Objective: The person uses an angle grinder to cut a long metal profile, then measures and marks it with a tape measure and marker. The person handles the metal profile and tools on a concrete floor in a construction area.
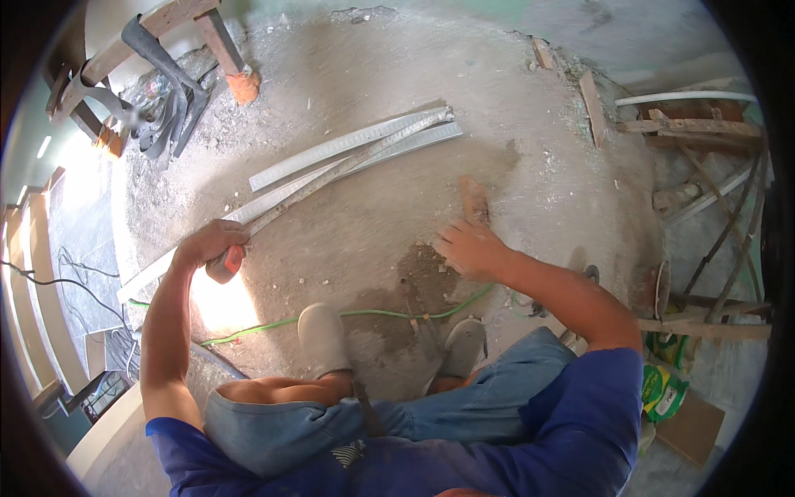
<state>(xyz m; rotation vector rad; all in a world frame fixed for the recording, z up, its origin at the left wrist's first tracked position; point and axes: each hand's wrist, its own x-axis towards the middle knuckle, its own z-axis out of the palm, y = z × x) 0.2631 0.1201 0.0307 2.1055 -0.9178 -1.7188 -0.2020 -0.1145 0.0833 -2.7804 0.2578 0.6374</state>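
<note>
My left hand (212, 242) is closed around a red and black tape measure (225, 265), low over the floor at left. From that hand a narrow speckled strip (348, 164) runs up to the right, apparently the tape's blade, though its markings are too small to make out. It crosses two pale metal channels (310, 155) lying on the dusty floor. My right hand (470, 250) is held over a dark damp patch, fingers loosely bent and apart, with nothing visible in it. Just beyond its fingers lies a reddish-brown block (474, 199).
A green cable (381, 312) crosses the floor by my shoes. A wooden trestle (219, 45) with dark rubber strips (178, 103) stands at the far left. Boards and poles (704, 128) are stacked at right, above a green and yellow bag (662, 392). Black wires (124, 348) lie at left.
</note>
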